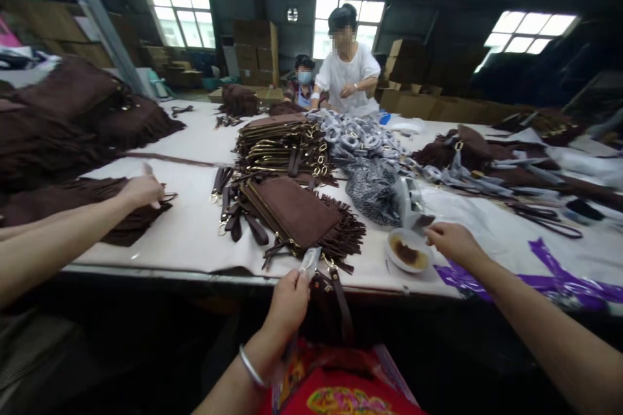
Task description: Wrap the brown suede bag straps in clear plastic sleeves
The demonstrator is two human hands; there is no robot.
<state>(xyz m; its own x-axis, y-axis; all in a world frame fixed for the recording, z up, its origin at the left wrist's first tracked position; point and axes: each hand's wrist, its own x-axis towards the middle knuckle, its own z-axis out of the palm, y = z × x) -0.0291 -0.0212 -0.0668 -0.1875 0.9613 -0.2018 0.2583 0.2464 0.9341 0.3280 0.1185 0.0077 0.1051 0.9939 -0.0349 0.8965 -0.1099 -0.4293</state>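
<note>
My left hand (288,303), with a silver bangle on the wrist, is closed on a small clear plastic-wrapped piece (310,262) at the table's near edge. A brown strap (342,301) hangs down beside it. Just beyond lies a brown suede fringed pouch (296,211). My right hand (451,242) reaches over the table with its fingers pinched together beside a white bowl (407,260) holding brown residue. What the fingertips pinch is too small to make out.
A co-worker's arm comes in from the left, hand (142,190) on a flat stack of brown fringed pieces. A pile of pouches with gold zips (280,146), grey wrapped rings (357,136) and purple tape (559,275) cover the white table (195,233). Two people work at the far side.
</note>
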